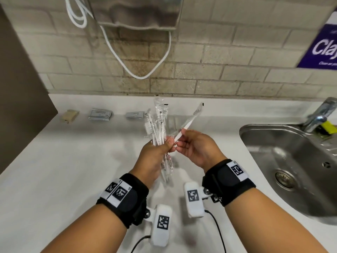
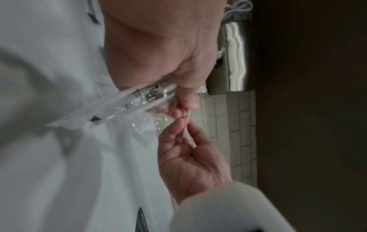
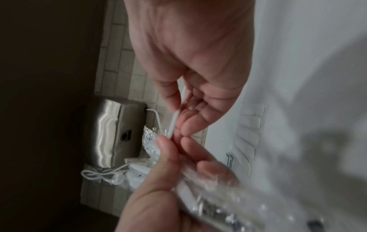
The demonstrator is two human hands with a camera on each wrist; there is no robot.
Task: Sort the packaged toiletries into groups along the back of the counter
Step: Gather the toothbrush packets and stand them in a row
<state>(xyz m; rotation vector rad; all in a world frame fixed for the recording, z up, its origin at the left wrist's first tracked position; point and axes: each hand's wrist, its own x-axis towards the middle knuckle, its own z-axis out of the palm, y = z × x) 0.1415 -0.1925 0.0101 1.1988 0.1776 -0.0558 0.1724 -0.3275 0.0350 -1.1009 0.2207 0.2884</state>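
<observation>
Above smooth white counter (image 1: pixel 73 161), left hand (image 1: pixel 153 157) grips crinkly wrapped toothbrushes (image 1: pixel 160 123); right hand (image 1: pixel 197 147) pinches one (image 1: pixel 189 123).

Toothbrush wrappers (image 1: pixel 160 121): clear, crinkled, glossy plastic. Worktop (image 1: pixel 73 161): smooth, matt white. Sink (image 1: pixel 291 161) and dryer (image 3: pixel 111 133): brushed metal. Wall (image 1: pixel 218 70): rough beige tile.

Head view: from above and behind both forearms, facing forward and down at the white counter (image 1: pixel 54 161), tiled back wall (image 1: pixel 237 52) and sink (image 1: pixel 291 161) to the right; medium-near.

Left wrist view: very close, rolled sideways, looking along the left hand (image 2: pixel 158 55) toward the wall; blurred.

Right wrist view: very close, rolled the opposite way, along the right hand (image 3: pixel 194 62).

Shared by all three: both hands, bundle of wrapped toothbrushes (image 1: pixel 160 128), steel hand dryer (image 1: pixel 135 11), counter.
</observation>
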